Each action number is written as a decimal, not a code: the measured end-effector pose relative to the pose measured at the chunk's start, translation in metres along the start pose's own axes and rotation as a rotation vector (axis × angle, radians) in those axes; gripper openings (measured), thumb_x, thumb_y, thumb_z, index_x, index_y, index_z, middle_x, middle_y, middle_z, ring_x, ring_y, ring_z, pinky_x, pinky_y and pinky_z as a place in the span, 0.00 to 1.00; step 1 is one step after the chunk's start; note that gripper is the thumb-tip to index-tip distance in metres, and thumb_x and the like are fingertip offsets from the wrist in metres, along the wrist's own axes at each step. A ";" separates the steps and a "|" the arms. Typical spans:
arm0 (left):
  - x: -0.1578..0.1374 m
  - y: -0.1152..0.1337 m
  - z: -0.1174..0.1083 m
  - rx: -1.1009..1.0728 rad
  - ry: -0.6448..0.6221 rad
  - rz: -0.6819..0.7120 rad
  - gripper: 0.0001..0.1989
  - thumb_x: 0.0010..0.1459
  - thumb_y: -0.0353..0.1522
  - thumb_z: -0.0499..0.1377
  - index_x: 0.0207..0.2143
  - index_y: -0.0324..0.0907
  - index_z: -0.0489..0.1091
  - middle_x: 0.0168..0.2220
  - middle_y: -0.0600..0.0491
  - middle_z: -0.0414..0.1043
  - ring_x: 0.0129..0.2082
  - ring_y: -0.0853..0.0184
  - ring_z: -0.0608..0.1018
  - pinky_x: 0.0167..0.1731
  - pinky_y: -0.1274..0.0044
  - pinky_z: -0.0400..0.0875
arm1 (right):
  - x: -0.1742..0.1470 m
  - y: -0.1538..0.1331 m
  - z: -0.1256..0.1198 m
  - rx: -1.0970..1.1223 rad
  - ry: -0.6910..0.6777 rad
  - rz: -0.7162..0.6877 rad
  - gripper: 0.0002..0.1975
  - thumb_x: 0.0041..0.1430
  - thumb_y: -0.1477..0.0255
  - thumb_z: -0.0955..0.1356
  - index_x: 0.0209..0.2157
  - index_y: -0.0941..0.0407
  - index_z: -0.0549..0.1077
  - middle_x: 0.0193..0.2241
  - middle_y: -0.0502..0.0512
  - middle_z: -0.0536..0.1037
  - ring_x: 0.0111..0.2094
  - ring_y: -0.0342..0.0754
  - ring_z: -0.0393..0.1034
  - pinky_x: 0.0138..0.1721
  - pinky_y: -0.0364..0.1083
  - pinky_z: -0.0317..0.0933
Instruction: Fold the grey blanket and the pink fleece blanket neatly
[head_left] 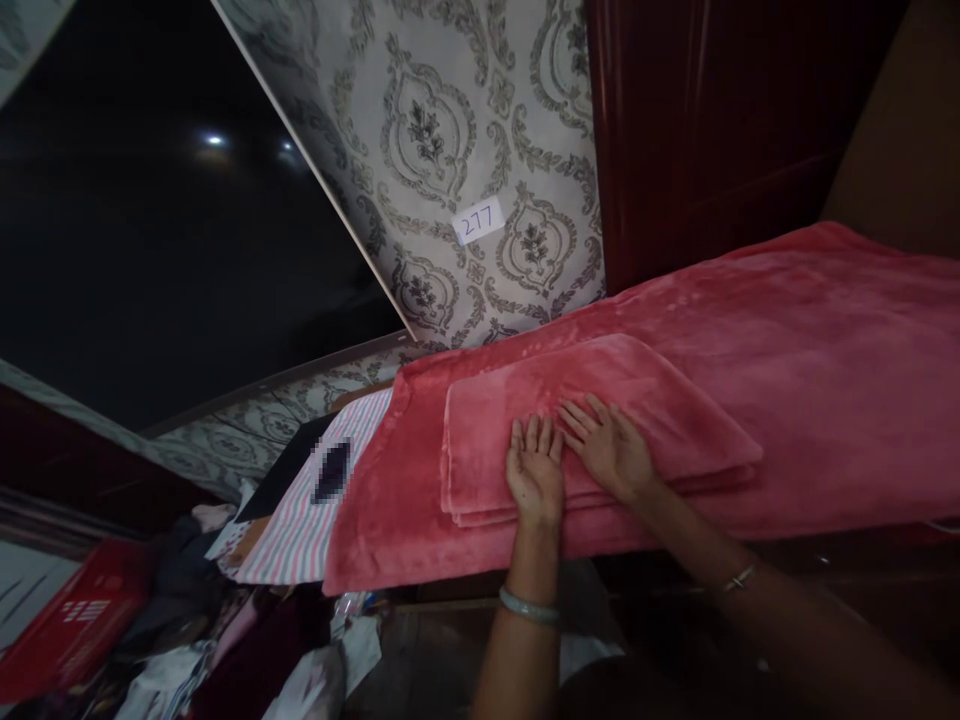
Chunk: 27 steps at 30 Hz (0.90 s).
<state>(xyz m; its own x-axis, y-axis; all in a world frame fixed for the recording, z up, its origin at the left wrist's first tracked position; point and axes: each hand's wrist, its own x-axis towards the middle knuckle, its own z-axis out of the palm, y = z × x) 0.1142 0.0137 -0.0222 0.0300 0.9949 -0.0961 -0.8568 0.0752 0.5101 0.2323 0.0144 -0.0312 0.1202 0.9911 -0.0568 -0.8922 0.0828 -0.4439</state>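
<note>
A folded pink plush cloth (495,420), in several layers, lies on a larger spread of the same plush, a pink blanket (840,370). My left hand (535,470) is palm up at the front part of the folded cloth, fingers stretched out. Beside it my right hand (611,448) is turned palm up too, its fingers spread and pointing up and left. Neither hand holds anything. Whether the backs of the hands touch the cloth, I cannot tell.
Left of the blanket shows a striped cloth (300,535) with a pixelated dark patch. Heaped clothes and bags lie below, near a red box (82,620). Behind are patterned wallpaper (427,90) with a label (480,220) reading 277, a dark window (165,240) and a dark red panel (697,130).
</note>
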 end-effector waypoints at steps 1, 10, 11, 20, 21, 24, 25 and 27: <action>0.000 0.004 -0.002 -0.003 -0.003 0.016 0.14 0.62 0.36 0.54 0.47 0.43 0.72 0.58 0.41 0.71 0.56 0.57 0.77 0.58 0.60 0.69 | -0.001 -0.004 -0.001 0.000 0.016 -0.016 0.11 0.61 0.58 0.66 0.43 0.44 0.72 0.52 0.53 0.78 0.57 0.48 0.71 0.67 0.59 0.54; -0.010 0.087 -0.045 0.045 0.042 0.298 0.09 0.52 0.38 0.66 0.36 0.48 0.76 0.51 0.48 0.75 0.54 0.55 0.78 0.59 0.59 0.67 | -0.022 -0.080 -0.031 -0.107 0.137 -0.227 0.13 0.61 0.54 0.63 0.37 0.46 0.74 0.51 0.56 0.78 0.59 0.53 0.69 0.66 0.65 0.54; -0.011 0.098 -0.052 0.055 0.058 0.325 0.09 0.51 0.39 0.67 0.35 0.48 0.76 0.50 0.49 0.76 0.54 0.55 0.78 0.59 0.58 0.67 | -0.027 -0.087 -0.034 -0.109 0.170 -0.249 0.13 0.61 0.54 0.63 0.36 0.46 0.73 0.50 0.56 0.78 0.59 0.53 0.70 0.67 0.66 0.53; -0.027 0.136 -0.077 0.472 0.373 0.632 0.17 0.55 0.40 0.62 0.47 0.48 0.74 0.56 0.47 0.73 0.59 0.59 0.74 0.66 0.60 0.58 | -0.051 -0.123 -0.049 -0.362 0.417 -0.531 0.10 0.53 0.59 0.69 0.38 0.43 0.75 0.52 0.53 0.77 0.61 0.57 0.67 0.68 0.65 0.54; -0.030 0.132 -0.068 0.621 0.346 0.702 0.20 0.57 0.40 0.61 0.52 0.49 0.72 0.61 0.47 0.69 0.64 0.58 0.70 0.68 0.60 0.55 | -0.050 -0.122 -0.046 -0.514 0.413 -0.621 0.14 0.54 0.60 0.70 0.43 0.42 0.75 0.55 0.50 0.75 0.62 0.57 0.65 0.69 0.66 0.52; -0.036 0.110 -0.028 1.050 0.075 0.772 0.24 0.60 0.40 0.63 0.58 0.49 0.71 0.68 0.49 0.63 0.71 0.58 0.58 0.72 0.63 0.42 | -0.040 -0.112 -0.030 -1.063 0.239 -0.773 0.25 0.55 0.62 0.71 0.55 0.44 0.72 0.63 0.50 0.69 0.67 0.59 0.58 0.71 0.67 0.44; -0.035 0.101 -0.014 1.136 -0.047 0.739 0.23 0.58 0.39 0.64 0.57 0.49 0.72 0.67 0.48 0.64 0.72 0.57 0.57 0.72 0.63 0.39 | -0.034 -0.107 -0.024 -1.199 0.143 -0.780 0.25 0.55 0.64 0.71 0.56 0.46 0.73 0.65 0.51 0.67 0.68 0.60 0.55 0.72 0.67 0.40; -0.029 0.083 0.007 1.210 -0.229 0.641 0.21 0.54 0.36 0.67 0.52 0.49 0.76 0.65 0.47 0.68 0.72 0.54 0.56 0.72 0.61 0.32 | -0.022 -0.096 -0.016 -1.345 -0.020 -0.753 0.24 0.51 0.69 0.73 0.52 0.49 0.76 0.65 0.53 0.66 0.71 0.61 0.49 0.72 0.67 0.32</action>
<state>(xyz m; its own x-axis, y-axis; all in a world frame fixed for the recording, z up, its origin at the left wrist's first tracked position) 0.0463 -0.0085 0.0289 -0.0108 0.8571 0.5150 0.2173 -0.5007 0.8379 0.3220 -0.0168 -0.0018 0.3330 0.7659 0.5500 0.4106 0.4073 -0.8158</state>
